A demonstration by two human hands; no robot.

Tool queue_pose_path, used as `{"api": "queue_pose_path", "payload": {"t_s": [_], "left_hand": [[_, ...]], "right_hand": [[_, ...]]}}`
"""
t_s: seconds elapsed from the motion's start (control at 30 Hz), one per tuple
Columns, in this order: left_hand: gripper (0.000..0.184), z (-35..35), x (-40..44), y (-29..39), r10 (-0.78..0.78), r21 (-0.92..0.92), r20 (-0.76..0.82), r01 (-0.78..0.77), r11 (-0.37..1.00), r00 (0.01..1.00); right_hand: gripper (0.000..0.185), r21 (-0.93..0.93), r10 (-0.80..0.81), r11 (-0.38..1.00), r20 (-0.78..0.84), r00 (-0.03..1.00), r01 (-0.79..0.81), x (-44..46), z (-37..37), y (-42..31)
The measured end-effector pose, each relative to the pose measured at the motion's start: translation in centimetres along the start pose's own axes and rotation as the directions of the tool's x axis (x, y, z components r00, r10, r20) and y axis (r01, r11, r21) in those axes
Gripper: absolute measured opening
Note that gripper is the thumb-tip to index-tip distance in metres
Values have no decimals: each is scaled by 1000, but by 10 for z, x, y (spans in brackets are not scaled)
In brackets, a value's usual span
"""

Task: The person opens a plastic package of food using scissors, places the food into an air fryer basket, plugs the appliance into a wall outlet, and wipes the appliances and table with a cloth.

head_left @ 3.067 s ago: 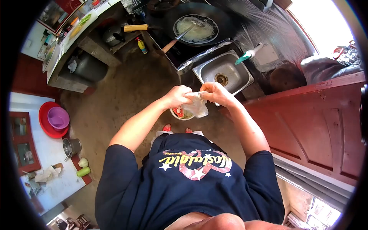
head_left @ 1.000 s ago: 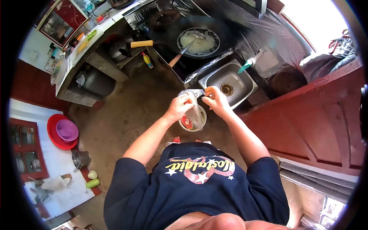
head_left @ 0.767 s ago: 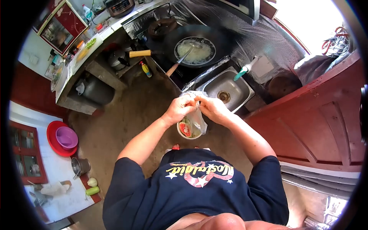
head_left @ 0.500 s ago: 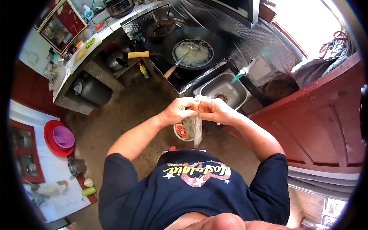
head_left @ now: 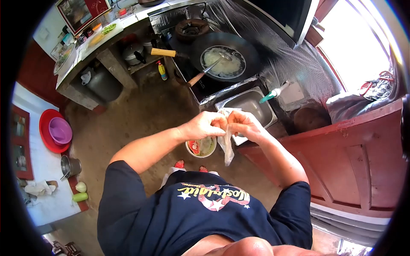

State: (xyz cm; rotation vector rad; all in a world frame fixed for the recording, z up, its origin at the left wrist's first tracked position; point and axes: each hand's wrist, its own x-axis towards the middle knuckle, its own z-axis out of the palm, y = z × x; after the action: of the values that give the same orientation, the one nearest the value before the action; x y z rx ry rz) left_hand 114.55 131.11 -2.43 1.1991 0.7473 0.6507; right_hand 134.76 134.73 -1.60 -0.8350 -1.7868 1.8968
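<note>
My left hand (head_left: 206, 124) and my right hand (head_left: 246, 124) meet in front of my body, fingers pinched closed on a clear plastic bag (head_left: 228, 151). The bag's lower part hangs down below my right hand, crumpled and narrow. Its top is gathered between both hands, and I cannot make out any contents. Under my left hand, on the floor, stands a white bucket (head_left: 201, 156) with red and green scraps in it. Just past my hands is the metal sink (head_left: 250, 101).
A black wok (head_left: 245, 55) with pale, cloudy food holds a wooden-handled ladle (head_left: 209, 68) on the stove. A turquoise-tipped tap (head_left: 270, 95) reaches over the sink. At right stands a red wooden door (head_left: 329, 166). A yellow bottle (head_left: 162, 71) stands by the stove.
My hands have drawn slightly apart at the fingertips while keeping hold of the bag. The whole view has shifted a little, showing more of the bucket and my feet.
</note>
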Motion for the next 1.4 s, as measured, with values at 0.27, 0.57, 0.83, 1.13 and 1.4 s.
{"api": "queue_pose_path", "payload": {"t_s": [0.27, 0.57, 0.83, 1.13, 1.4], "left_hand": [[11, 6, -13, -17, 33, -117, -39, -37, 992, 999], [10, 12, -23, -27, 12, -382, -238, -105, 918, 971], [11, 0, -32, -41, 75, -374, -241, -164, 913, 968], [8, -16, -39, -48, 51, -141, -231, -85, 986, 972], [9, -30, -41, -14, 661, 770, -27, -406, 492, 750]], "right_hand": [[11, -139, 20, 990, 89, 996, -7, -3, 16, -5], [7, -478, -258, 865, -166, 952, 151, 9, 40, 18], [9, 178, 51, 984, -258, 965, -4, 13, 44, 42], [7, 386, 79, 920, -346, 935, 65, 7, 63, 53], [12, 124, 131, 986, -161, 978, -112, 5, 56, 32]]}}
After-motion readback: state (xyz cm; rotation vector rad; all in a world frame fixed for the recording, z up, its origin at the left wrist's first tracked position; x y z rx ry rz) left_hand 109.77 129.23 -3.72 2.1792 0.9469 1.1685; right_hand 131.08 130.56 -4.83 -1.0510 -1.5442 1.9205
